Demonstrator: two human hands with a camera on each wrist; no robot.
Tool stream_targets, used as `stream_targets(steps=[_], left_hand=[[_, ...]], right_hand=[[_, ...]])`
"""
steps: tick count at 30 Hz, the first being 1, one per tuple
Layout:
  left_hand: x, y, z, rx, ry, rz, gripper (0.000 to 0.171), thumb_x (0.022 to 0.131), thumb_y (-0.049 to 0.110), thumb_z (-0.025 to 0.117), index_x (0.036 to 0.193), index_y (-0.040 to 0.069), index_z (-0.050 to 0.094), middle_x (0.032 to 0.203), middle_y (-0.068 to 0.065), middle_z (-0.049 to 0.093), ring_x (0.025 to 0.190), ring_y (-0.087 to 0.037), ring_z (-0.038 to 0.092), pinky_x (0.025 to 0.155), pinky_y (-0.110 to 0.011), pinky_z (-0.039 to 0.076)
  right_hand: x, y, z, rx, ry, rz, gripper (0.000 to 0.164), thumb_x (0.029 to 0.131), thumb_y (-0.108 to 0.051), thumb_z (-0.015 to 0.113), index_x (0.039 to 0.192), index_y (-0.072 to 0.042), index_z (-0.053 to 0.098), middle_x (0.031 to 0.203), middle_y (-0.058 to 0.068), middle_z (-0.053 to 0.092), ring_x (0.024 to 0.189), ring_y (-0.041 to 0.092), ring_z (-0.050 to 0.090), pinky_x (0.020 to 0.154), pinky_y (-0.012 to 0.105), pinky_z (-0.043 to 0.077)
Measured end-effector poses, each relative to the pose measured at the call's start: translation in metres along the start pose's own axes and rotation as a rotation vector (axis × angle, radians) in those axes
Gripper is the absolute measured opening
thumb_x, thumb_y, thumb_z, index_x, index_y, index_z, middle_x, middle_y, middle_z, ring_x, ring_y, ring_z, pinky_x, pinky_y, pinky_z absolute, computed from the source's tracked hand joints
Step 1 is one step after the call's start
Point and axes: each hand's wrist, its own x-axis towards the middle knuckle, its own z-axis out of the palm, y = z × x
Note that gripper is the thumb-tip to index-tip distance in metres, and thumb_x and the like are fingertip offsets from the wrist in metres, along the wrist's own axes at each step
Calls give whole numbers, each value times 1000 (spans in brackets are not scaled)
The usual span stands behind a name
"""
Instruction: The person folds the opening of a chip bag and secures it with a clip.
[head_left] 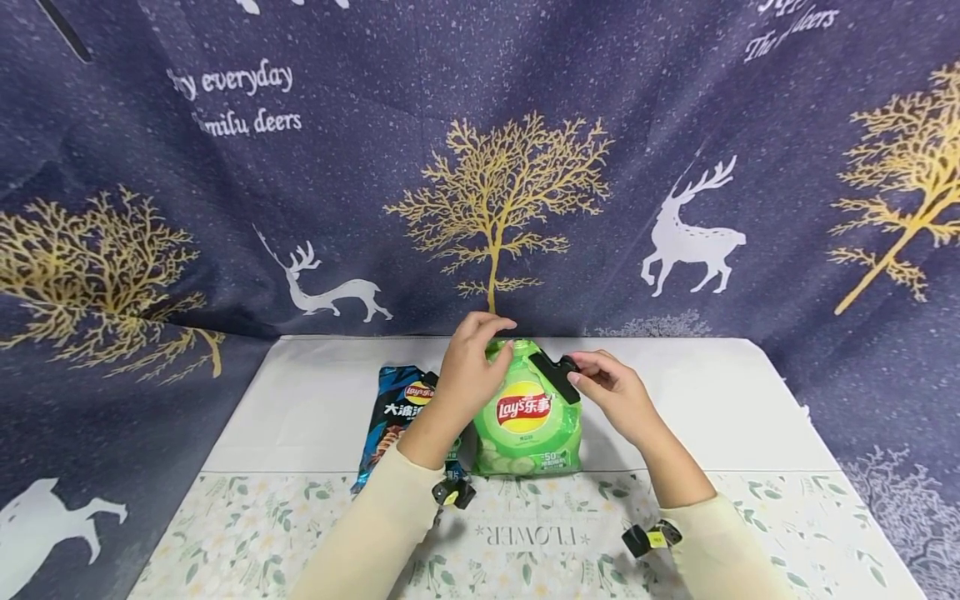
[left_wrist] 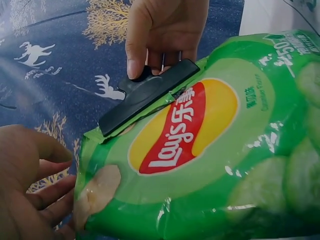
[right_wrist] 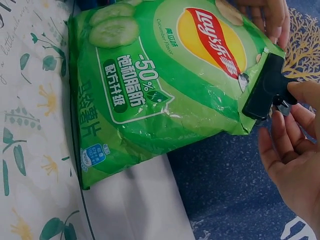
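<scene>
A green Lay's chip bag [head_left: 528, 446] stands upright on the table, cucumber slices printed on its front. Across its folded top right corner sits a black bag clip [head_left: 557, 379], slanting down to the right. My right hand [head_left: 611, 392] pinches the handle of this clip between thumb and fingers, seen closely in the right wrist view [right_wrist: 295, 155]. Beside the bag's upper left edge is my left hand [head_left: 472, 367], its fingers loosely bent and spread. In the left wrist view, the left fingertips [left_wrist: 60, 197] reach the bag's edge; firm contact cannot be made out.
Left of the green bag lies a blue Lay's chip bag [head_left: 382, 408], partly hidden by my left forearm, with a black piece at its top. The table [head_left: 315, 417] carries a flowered cloth [head_left: 240, 517] along its front. A dark blue curtain [head_left: 345, 183] hangs behind.
</scene>
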Motion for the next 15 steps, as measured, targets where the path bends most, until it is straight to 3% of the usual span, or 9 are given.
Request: stream_targets(steps=[8, 15], left_hand=[[-6, -8, -3, -11, 70, -27, 27, 100, 18, 62, 126, 17, 68, 133, -5, 55, 127, -26, 48, 102, -51, 46], [-14, -15, -5, -57, 84, -111, 37, 101, 25, 60, 137, 18, 59, 144, -6, 45, 137, -29, 43, 108, -56, 43]], right_hand=[[-1, 2, 2, 32, 23, -3, 33, 98, -9, 66, 129, 2, 65, 104, -5, 62, 94, 1, 61, 82, 13, 52], [-4, 4, 4, 36, 33, 28, 35, 99, -12, 66, 131, 1, 64, 103, -10, 64, 94, 0, 63, 83, 14, 52]])
